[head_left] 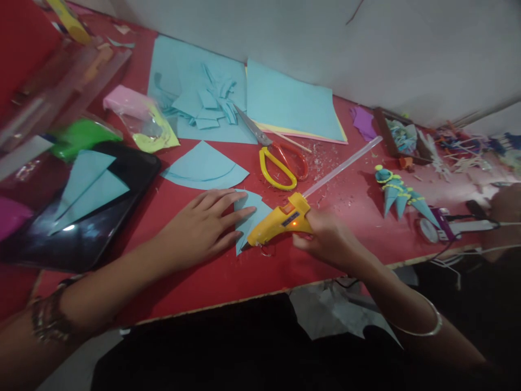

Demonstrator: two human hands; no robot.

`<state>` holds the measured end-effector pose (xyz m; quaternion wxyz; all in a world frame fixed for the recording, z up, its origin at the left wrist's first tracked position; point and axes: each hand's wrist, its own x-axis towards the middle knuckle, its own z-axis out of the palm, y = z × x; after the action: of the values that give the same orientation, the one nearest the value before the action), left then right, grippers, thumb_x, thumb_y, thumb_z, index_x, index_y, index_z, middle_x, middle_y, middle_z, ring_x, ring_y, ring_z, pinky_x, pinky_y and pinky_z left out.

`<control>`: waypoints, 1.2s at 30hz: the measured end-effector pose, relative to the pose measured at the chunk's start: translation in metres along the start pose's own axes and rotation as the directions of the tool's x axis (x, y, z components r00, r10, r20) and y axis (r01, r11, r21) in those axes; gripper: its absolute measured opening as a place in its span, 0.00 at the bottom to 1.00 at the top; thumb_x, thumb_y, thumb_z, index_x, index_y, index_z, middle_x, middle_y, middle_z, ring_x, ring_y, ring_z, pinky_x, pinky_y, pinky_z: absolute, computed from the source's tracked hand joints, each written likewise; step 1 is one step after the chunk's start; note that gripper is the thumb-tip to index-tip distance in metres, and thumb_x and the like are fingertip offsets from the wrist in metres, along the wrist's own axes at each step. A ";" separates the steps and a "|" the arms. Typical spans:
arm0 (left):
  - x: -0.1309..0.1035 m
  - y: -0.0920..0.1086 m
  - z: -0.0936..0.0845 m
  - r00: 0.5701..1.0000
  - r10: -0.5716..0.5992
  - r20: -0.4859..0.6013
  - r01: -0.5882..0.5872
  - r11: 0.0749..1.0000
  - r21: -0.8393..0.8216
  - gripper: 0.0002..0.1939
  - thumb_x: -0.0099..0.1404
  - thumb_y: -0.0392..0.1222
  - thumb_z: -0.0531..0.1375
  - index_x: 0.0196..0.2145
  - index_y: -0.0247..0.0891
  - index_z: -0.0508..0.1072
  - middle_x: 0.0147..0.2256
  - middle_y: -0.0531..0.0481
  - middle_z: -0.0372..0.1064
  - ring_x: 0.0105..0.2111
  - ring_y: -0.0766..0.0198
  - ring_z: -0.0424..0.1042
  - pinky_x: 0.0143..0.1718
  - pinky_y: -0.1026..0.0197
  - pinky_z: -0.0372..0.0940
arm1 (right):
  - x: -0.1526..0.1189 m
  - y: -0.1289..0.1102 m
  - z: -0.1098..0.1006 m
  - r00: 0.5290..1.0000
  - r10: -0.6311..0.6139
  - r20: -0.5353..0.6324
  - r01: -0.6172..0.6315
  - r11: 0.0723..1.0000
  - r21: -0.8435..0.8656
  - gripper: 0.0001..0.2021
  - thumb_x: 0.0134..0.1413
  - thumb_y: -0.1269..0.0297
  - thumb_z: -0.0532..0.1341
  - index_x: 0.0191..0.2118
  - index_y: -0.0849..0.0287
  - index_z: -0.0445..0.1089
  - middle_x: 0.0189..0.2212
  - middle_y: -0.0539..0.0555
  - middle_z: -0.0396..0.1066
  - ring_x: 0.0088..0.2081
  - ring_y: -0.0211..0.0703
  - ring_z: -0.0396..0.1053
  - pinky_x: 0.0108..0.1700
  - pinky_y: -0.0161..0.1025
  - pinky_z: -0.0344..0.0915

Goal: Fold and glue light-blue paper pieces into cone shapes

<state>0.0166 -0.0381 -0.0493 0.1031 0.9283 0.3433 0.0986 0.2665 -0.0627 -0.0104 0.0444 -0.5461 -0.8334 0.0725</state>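
My left hand lies flat on the red table, fingers spread, pressing down a light blue paper piece. My right hand grips a yellow glue gun with a clear glue stick sticking out of its back. The gun's nozzle touches the lower edge of the blue paper piece. Its small orange light is lit.
Yellow-and-orange scissors lie behind the gun. Blue paper sheets, cut scraps and a fan-shaped piece fill the back. A black tablet holding blue triangles sits left. A blue cone figure and craft clutter are on the right.
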 end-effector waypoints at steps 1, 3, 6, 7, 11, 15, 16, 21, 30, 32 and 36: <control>0.000 0.000 0.000 1.000 0.000 0.003 0.000 1.000 0.001 0.22 0.67 0.48 0.46 0.57 0.43 0.61 0.57 0.43 0.57 0.56 0.49 0.54 0.54 0.45 0.53 | 0.000 0.000 0.000 1.000 -0.002 0.001 0.002 1.000 0.002 0.05 0.39 0.68 0.53 0.26 0.61 0.64 0.16 0.48 0.57 0.18 0.33 0.49 0.22 0.34 0.44; 0.000 0.000 0.000 1.000 -0.001 0.003 0.001 1.000 -0.005 0.22 0.67 0.48 0.46 0.56 0.43 0.61 0.57 0.43 0.57 0.56 0.49 0.54 0.54 0.45 0.53 | 0.000 0.000 -0.001 1.000 -0.002 0.004 0.002 1.000 0.002 0.05 0.39 0.68 0.53 0.26 0.61 0.64 0.16 0.48 0.56 0.18 0.33 0.50 0.22 0.34 0.44; 0.000 0.001 -0.001 1.000 -0.007 -0.005 0.007 1.000 -0.016 0.22 0.67 0.48 0.46 0.56 0.43 0.62 0.57 0.44 0.58 0.56 0.50 0.54 0.55 0.46 0.53 | -0.001 0.001 -0.002 1.000 -0.002 -0.021 0.002 1.000 -0.013 0.04 0.40 0.68 0.52 0.25 0.60 0.62 0.15 0.47 0.55 0.18 0.34 0.50 0.22 0.35 0.44; 0.000 0.001 -0.001 1.000 -0.008 -0.006 0.008 1.000 -0.015 0.22 0.67 0.48 0.46 0.56 0.44 0.62 0.57 0.44 0.58 0.57 0.50 0.54 0.55 0.46 0.53 | -0.001 0.002 -0.002 0.999 -0.005 -0.034 0.004 1.000 -0.019 0.04 0.40 0.68 0.52 0.25 0.59 0.62 0.15 0.47 0.55 0.18 0.34 0.50 0.22 0.35 0.44; 0.000 0.000 -0.001 1.000 0.002 -0.012 -0.002 1.000 -0.014 0.22 0.67 0.47 0.46 0.56 0.43 0.61 0.57 0.43 0.58 0.56 0.50 0.55 0.55 0.45 0.53 | -0.002 0.006 -0.004 0.998 -0.003 -0.065 0.001 0.999 -0.039 0.03 0.40 0.68 0.52 0.22 0.59 0.60 0.15 0.48 0.55 0.18 0.34 0.51 0.21 0.35 0.45; 0.000 -0.001 0.001 1.000 0.012 -0.020 -0.012 1.000 0.004 0.22 0.67 0.48 0.45 0.57 0.42 0.61 0.57 0.42 0.58 0.57 0.49 0.54 0.54 0.45 0.53 | -0.003 0.011 -0.005 0.997 0.025 -0.070 -0.027 0.999 -0.033 0.03 0.40 0.66 0.52 0.21 0.57 0.58 0.14 0.47 0.55 0.17 0.34 0.50 0.21 0.35 0.46; 0.000 -0.001 0.001 1.000 0.011 -0.018 -0.011 1.000 0.011 0.23 0.67 0.48 0.45 0.57 0.42 0.61 0.57 0.42 0.58 0.57 0.49 0.54 0.55 0.45 0.53 | -0.004 0.013 -0.005 0.997 0.038 -0.071 -0.040 0.999 -0.027 0.03 0.40 0.66 0.52 0.21 0.57 0.57 0.14 0.47 0.55 0.17 0.34 0.50 0.21 0.35 0.46; 0.000 -0.001 0.001 1.000 0.013 -0.012 -0.013 1.000 0.025 0.23 0.67 0.49 0.45 0.57 0.43 0.60 0.57 0.42 0.58 0.57 0.49 0.53 0.55 0.46 0.52 | -0.006 0.018 -0.006 0.994 0.076 -0.076 -0.077 0.997 -0.007 0.05 0.40 0.67 0.54 0.21 0.56 0.54 0.15 0.49 0.56 0.18 0.36 0.52 0.22 0.36 0.47; 0.000 -0.001 0.000 1.000 0.011 -0.017 -0.010 0.999 0.040 0.22 0.67 0.49 0.44 0.57 0.44 0.60 0.56 0.43 0.58 0.57 0.51 0.54 0.55 0.47 0.53 | -0.011 0.031 -0.002 0.985 0.124 -0.123 -0.130 0.991 -0.042 0.06 0.41 0.66 0.52 0.22 0.55 0.50 0.15 0.48 0.52 0.18 0.36 0.50 0.22 0.36 0.45; 0.000 -0.001 0.001 1.000 0.017 -0.022 -0.017 0.999 0.039 0.23 0.67 0.49 0.44 0.57 0.44 0.60 0.56 0.43 0.59 0.57 0.50 0.54 0.55 0.47 0.53 | -0.012 0.035 0.000 0.985 0.109 -0.137 -0.117 0.992 -0.054 0.05 0.41 0.66 0.52 0.22 0.55 0.51 0.16 0.48 0.53 0.19 0.36 0.51 0.23 0.36 0.46; -0.001 -0.001 0.001 0.999 0.023 -0.029 -0.022 0.999 0.044 0.23 0.68 0.49 0.43 0.57 0.44 0.60 0.56 0.43 0.58 0.57 0.51 0.54 0.55 0.47 0.53 | -0.012 0.041 0.001 0.979 0.091 -0.184 -0.110 0.989 -0.096 0.03 0.41 0.65 0.52 0.23 0.56 0.55 0.16 0.48 0.53 0.19 0.36 0.51 0.23 0.37 0.45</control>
<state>0.0161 -0.0382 -0.0507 0.0765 0.9325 0.3366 0.1061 0.3081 -0.0582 -0.0184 0.0863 -0.5935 -0.8000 -0.0190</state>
